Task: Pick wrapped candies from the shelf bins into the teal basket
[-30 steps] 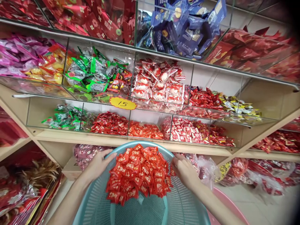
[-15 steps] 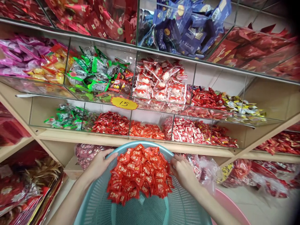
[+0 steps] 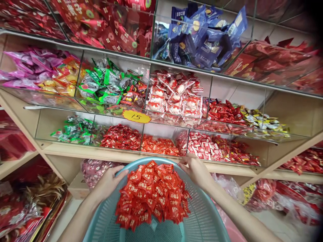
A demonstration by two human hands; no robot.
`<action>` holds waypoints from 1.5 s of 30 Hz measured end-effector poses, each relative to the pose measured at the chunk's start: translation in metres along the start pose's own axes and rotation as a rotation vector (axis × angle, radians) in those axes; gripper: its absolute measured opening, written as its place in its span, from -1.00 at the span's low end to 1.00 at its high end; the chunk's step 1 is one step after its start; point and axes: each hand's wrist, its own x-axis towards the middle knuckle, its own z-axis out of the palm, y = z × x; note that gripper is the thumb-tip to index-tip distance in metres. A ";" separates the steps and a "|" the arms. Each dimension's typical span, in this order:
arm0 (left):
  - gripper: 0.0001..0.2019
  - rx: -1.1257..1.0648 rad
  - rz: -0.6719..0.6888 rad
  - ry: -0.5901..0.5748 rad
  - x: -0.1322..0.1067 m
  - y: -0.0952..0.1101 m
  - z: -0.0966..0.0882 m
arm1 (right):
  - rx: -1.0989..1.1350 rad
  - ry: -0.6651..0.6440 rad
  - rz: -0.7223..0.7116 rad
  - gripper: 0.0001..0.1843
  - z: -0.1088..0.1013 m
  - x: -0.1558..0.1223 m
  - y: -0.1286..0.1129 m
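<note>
A teal mesh basket (image 3: 199,222) fills the bottom centre, tipped toward a shelf of clear bins. A heap of small red wrapped candies (image 3: 151,195) lies against its far rim. My left hand (image 3: 108,183) grips the basket's far left rim, thumb over the edge. My right hand (image 3: 195,169) rests on the far right rim, fingers curled, close to the bin edge. Just beyond the basket rim is a bin of matching red candies (image 3: 158,146).
Clear bins hold green-wrapped sweets (image 3: 73,132), red candies (image 3: 121,137), red-and-white ones (image 3: 202,144) and larger packets above. A yellow tag reading 15 (image 3: 136,116) hangs at centre. Bagged goods sit under the shelf, and a pink basin (image 3: 232,232) lies at lower right.
The basket and both hands have come nearer to the lower bins. My right hand slid up along the rim toward the shelf edge.
</note>
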 end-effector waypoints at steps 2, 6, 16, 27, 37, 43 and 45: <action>-0.59 -0.005 0.010 -0.001 0.000 -0.001 0.000 | 0.056 0.006 0.011 -0.76 -0.001 0.030 -0.002; -0.59 0.022 0.010 0.032 0.000 -0.004 0.000 | 0.096 -0.107 0.064 -0.72 0.014 0.091 -0.011; -0.64 0.057 0.013 0.066 0.000 -0.006 -0.001 | 0.023 -0.232 0.139 -0.67 0.062 0.143 -0.034; -0.63 0.049 0.003 0.064 0.001 -0.007 -0.001 | 0.038 -0.282 0.193 -0.64 0.066 0.145 -0.032; -0.64 0.047 0.007 0.042 0.000 -0.005 -0.001 | 0.274 -0.290 0.100 -0.73 0.073 0.146 -0.029; -0.62 0.074 -0.013 0.061 0.001 -0.010 -0.001 | 0.384 -0.285 0.090 -0.80 0.076 0.147 -0.028; -0.61 0.077 -0.020 0.064 0.001 -0.010 -0.001 | 0.403 -0.280 0.088 -0.84 0.074 0.147 -0.029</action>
